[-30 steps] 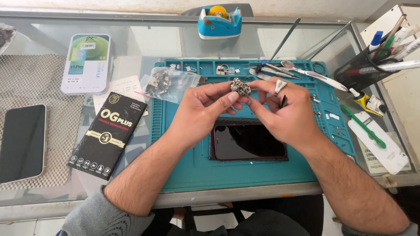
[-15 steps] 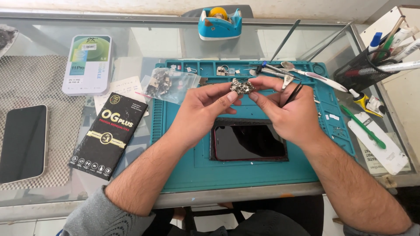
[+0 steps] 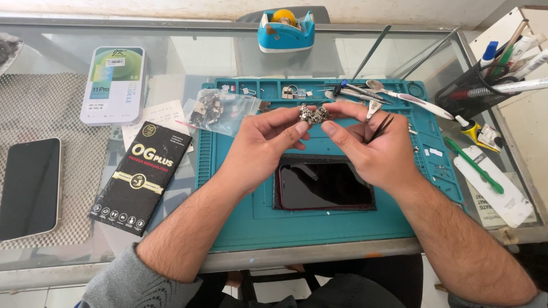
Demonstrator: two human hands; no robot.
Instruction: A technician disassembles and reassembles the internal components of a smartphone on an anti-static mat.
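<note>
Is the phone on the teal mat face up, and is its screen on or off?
Face up and off: the phone lies flat on the teal mat, its glass dark with only glare.

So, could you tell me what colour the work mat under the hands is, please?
The work mat is teal, clearest in the head view.

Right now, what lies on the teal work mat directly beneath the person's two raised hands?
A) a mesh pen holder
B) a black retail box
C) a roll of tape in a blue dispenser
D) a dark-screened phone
D: the dark-screened phone lies flat on the teal mat, under the left hand and right hand, which pinch a small metal part.
</note>
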